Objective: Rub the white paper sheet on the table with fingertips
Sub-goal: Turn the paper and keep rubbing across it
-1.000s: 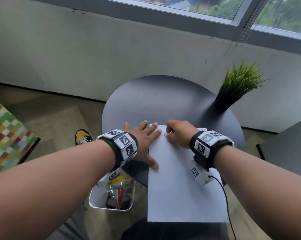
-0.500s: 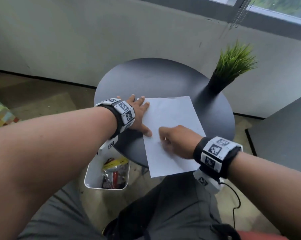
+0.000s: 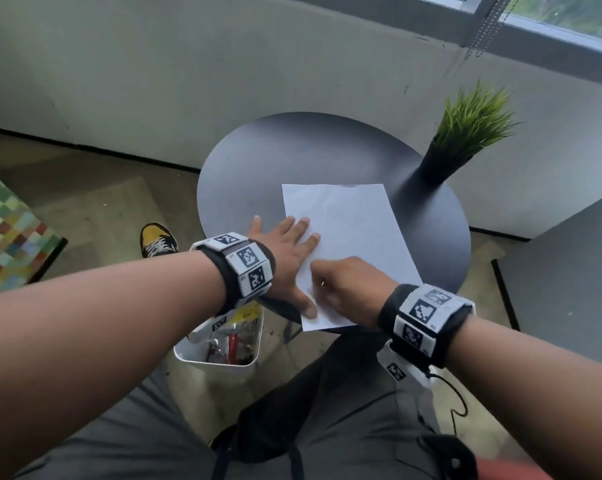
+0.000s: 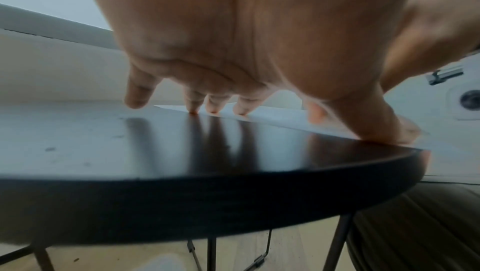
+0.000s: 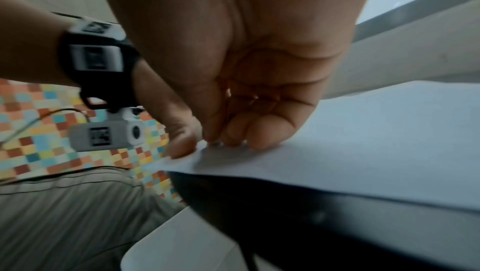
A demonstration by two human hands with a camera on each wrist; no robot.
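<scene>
right hand (image 5: pixel 233 90) fingertips (image 5: pixel 259 142) curled on paper (image 5: pixel 363 142); head: knuckles only

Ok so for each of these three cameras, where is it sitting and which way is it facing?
Head: on the person's head, looking down at left hand, right hand, white paper sheet, round table.
Left wrist: under the wrist, looking along the palm; fingertips at the sheet's edge.
Right wrist: under the wrist; curled fingers on the sheet.
All three share sheet and table.

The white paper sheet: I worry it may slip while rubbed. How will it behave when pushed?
The white paper sheet looks thin and light, so probably slides on the glossy table. The left hand pinning its edge likely prevents that.
</scene>
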